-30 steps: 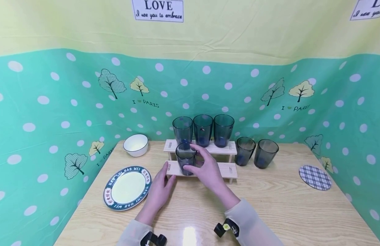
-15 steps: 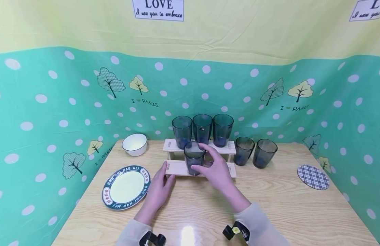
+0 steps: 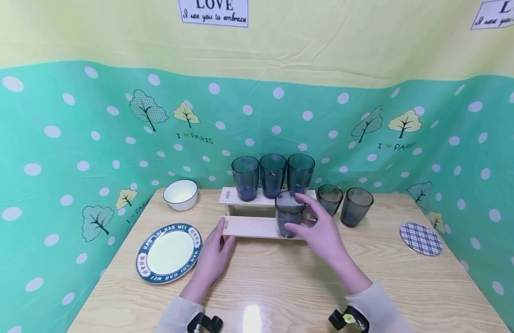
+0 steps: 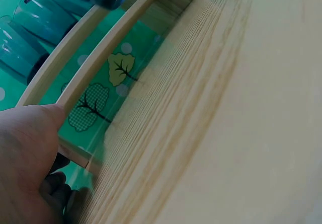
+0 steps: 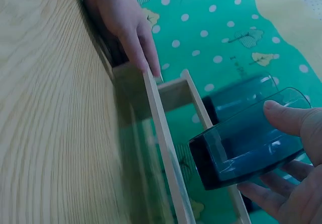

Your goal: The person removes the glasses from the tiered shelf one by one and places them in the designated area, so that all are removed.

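1. Head view, right side: the right hand (image 3: pixel 321 236) grips a dark tumbler (image 3: pixel 285 215) between thumb and fingers. The tumbler is near upright at the right part of the lower shelf (image 3: pixel 248 227).
2. Head view, left side: the left hand (image 3: pixel 213 256) holds the left end of that board. Three glasses (image 3: pixel 273 178) stand on the upper shelf (image 3: pixel 228 198) behind; two glasses (image 3: pixel 357 208) stand on the counter (image 3: pixel 261 282) to the right.
3. Left wrist view: the left hand clasps the board's end, its lower fingers in shadow. Maintain light, steady pressure here; a pull would probably disturb the glasses above.
4. Right wrist view: thumb and fingers lie on opposite sides of the tumbler. Whether its base touches the lower shelf cannot be told from this angle.
5. Handling: hold the tumbler vertical, seat its whole base within the board's edges, and release only once it bears evenly. Maintain clearance from the upper shelf.
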Tool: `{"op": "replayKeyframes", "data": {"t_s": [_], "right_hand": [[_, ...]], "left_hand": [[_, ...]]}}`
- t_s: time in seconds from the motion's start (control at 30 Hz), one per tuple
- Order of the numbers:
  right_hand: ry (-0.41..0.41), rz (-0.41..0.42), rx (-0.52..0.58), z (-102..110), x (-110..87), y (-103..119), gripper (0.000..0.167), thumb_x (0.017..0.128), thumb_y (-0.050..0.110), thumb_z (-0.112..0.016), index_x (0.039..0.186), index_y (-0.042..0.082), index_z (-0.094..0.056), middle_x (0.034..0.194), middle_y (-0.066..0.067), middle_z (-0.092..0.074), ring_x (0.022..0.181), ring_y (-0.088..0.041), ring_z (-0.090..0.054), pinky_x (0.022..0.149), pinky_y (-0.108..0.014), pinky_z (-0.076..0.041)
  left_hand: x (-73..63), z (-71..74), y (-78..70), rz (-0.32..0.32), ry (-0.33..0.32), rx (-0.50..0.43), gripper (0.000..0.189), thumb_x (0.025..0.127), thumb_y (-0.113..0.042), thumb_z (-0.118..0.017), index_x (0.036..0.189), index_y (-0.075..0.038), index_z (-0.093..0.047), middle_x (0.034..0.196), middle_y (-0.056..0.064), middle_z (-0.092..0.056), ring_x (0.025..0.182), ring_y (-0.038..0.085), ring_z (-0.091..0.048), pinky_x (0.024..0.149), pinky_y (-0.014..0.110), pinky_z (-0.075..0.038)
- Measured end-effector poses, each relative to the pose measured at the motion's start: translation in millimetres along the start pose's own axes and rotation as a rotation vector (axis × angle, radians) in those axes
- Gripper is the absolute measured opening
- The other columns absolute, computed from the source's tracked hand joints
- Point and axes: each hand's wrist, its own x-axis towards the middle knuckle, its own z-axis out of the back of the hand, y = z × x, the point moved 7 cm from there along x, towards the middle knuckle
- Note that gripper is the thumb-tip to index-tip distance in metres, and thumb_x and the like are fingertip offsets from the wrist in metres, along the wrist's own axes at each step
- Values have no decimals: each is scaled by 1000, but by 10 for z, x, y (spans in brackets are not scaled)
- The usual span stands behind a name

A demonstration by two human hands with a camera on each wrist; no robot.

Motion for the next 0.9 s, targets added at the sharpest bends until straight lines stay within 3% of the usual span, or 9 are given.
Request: {"op": "replayKeyframes", "data": {"t_s": [0.17, 0.37, 0.53, 0.73, 0.9], "right_hand": [[-22, -16, -65, 271, -70, -62, 82, 90, 18, -96, 161, 27, -56, 158, -8, -56, 141, -32, -59, 110, -41, -59], [-47, -35, -94, 568, -142, -125, 84, 91, 22, -95, 163, 30, -53, 157, -11, -55, 138, -32, -60, 109, -37, -59], [-62, -69, -141, 786, -217, -180, 89, 91, 30, -95, 167, 29, -48, 164, -19, -50, 141, -40, -60, 108, -37, -58], [-91, -101, -161, 1050, -285, -291, 95, 90, 35, -95, 170, 29, -44, 156, -25, -55, 134, -47, -63, 95, -22, -61], [-98, -111, -149, 1268, -335, -384, 97, 91, 31, -95, 172, 28, -41, 162, -29, -48, 136, -54, -60, 89, -20, -63]], "left_hand": [[4, 8, 18, 3, 6, -3, 75, 115, -36, -62, 176, -10, -26, 175, 21, -36, 161, 42, -36, 131, 59, -31], [-1, 17, 36, 14, 21, -11, 75, 115, -37, -60, 177, -10, -25, 176, 20, -34, 162, 40, -34, 132, 58, -29], [-13, 5, 43, 26, 31, -11, 75, 116, -37, -60, 177, -11, -24, 177, 18, -33, 163, 39, -32, 133, 56, -28], [-7, 3, 41, 21, 25, -16, 75, 115, -36, -61, 177, -11, -25, 177, 19, -34, 162, 40, -33, 132, 57, -29], [6, 0, 33, 18, 26, -17, 75, 115, -36, -61, 177, -12, -25, 177, 19, -34, 162, 40, -34, 132, 57, -30]]}}
